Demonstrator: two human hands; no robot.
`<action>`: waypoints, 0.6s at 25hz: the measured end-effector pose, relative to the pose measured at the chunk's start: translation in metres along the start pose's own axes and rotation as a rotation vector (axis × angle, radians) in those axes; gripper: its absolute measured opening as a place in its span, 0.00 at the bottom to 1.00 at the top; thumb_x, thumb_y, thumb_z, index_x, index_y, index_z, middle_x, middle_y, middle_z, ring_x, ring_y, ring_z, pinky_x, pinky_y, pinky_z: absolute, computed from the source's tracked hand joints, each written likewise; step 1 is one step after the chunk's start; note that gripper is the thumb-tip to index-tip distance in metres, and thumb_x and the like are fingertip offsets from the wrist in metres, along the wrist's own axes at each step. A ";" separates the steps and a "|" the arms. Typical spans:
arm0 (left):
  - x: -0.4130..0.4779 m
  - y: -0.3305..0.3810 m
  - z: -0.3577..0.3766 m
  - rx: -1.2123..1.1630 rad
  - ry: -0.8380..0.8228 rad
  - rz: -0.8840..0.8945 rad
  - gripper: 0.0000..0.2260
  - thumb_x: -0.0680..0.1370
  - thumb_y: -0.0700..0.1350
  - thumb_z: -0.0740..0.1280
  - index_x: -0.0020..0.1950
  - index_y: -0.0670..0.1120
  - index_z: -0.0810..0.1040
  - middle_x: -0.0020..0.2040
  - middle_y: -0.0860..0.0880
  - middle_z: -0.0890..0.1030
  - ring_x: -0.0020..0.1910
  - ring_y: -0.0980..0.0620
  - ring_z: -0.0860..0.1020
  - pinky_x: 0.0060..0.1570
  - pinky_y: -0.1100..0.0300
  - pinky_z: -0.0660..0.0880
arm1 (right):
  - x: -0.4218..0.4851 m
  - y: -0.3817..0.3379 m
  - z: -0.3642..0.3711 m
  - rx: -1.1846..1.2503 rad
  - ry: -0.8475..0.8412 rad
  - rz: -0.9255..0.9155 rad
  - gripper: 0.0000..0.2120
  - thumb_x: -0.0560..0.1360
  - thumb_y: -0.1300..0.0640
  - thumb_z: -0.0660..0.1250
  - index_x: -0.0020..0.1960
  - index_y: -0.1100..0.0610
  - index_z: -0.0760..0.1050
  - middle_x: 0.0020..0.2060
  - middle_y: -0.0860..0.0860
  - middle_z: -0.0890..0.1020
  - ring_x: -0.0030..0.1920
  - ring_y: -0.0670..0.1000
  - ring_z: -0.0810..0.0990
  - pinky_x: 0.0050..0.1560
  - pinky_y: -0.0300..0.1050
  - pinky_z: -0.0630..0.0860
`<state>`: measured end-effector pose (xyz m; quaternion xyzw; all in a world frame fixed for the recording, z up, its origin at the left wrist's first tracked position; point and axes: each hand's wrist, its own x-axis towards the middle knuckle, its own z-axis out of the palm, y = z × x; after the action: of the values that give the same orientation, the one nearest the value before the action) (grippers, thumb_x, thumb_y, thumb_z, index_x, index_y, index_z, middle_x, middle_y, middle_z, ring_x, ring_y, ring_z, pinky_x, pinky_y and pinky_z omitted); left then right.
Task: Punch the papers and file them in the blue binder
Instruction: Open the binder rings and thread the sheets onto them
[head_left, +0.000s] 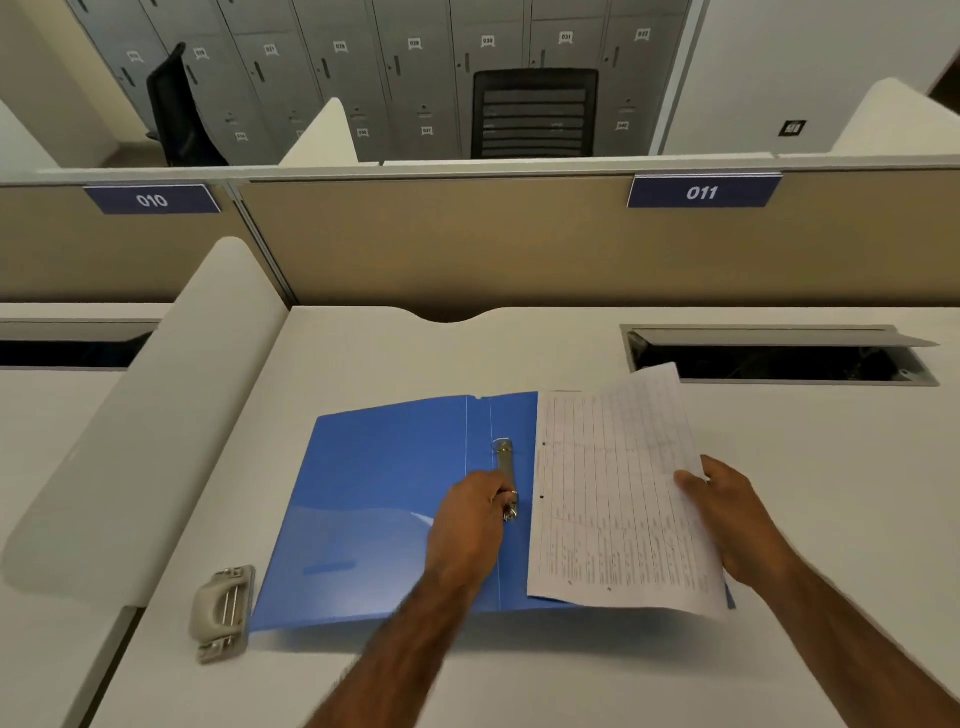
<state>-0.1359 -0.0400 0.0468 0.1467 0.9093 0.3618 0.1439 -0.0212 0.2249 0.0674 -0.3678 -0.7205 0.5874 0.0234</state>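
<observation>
Blue binder (384, 499): open flat on the tabletop (363, 353).
Left hand (470, 525): fingers on the ring clip (506, 478).
Right hand (727, 514): grips punched papers (613, 493) over the binder's right half.
Hole punch (222, 613): left of binder.

Papers (618, 493) hide binder's (384, 499) right half; print too small to read; left hand (467, 525) covers ring mech's lower end.
</observation>
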 end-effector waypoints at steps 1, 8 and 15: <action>-0.014 0.000 0.007 0.001 -0.010 -0.007 0.11 0.81 0.43 0.59 0.41 0.49 0.77 0.39 0.52 0.80 0.37 0.55 0.75 0.35 0.58 0.72 | -0.007 0.011 -0.003 0.007 -0.001 0.025 0.08 0.82 0.52 0.61 0.57 0.50 0.77 0.49 0.53 0.85 0.46 0.58 0.86 0.51 0.62 0.82; -0.078 -0.022 0.048 0.020 -0.092 -0.019 0.10 0.83 0.44 0.59 0.46 0.48 0.77 0.43 0.52 0.78 0.42 0.55 0.76 0.42 0.65 0.71 | -0.042 0.065 -0.009 -0.003 -0.011 0.082 0.09 0.82 0.55 0.60 0.59 0.52 0.77 0.52 0.52 0.84 0.49 0.55 0.85 0.54 0.60 0.81; -0.103 -0.033 0.062 -0.107 -0.084 -0.065 0.11 0.79 0.51 0.69 0.59 0.52 0.75 0.53 0.55 0.77 0.50 0.56 0.77 0.51 0.62 0.76 | -0.059 0.088 -0.005 -0.124 -0.015 0.035 0.12 0.82 0.50 0.59 0.62 0.52 0.74 0.52 0.51 0.83 0.47 0.54 0.85 0.51 0.58 0.82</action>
<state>-0.0237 -0.0632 -0.0040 0.1241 0.8861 0.3986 0.2013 0.0682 0.1994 0.0163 -0.3764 -0.7492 0.5448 -0.0151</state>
